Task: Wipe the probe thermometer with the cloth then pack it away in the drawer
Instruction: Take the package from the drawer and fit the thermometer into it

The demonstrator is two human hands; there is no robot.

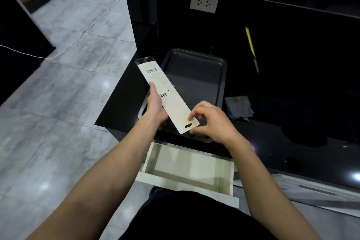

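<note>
The thermometer package (pixel 168 95) is held slanted above the dark tray (pixel 194 72), left hand (pixel 155 103) clamped round its middle. Right hand (pixel 212 121) fingers (pixel 191 116) pinch its near end; the white drawer (pixel 187 169) stands open below, cloth (pixel 238 108) on the table (pixel 292 132).

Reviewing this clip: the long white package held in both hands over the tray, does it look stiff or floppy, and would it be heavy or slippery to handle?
The package looks fairly stiff: it stays straight though the left hand grips only one edge. Probably light, since the right hand merely pinches its near end with its fingertips. Its glossy clear top end suggests it may be somewhat slippery.
</note>
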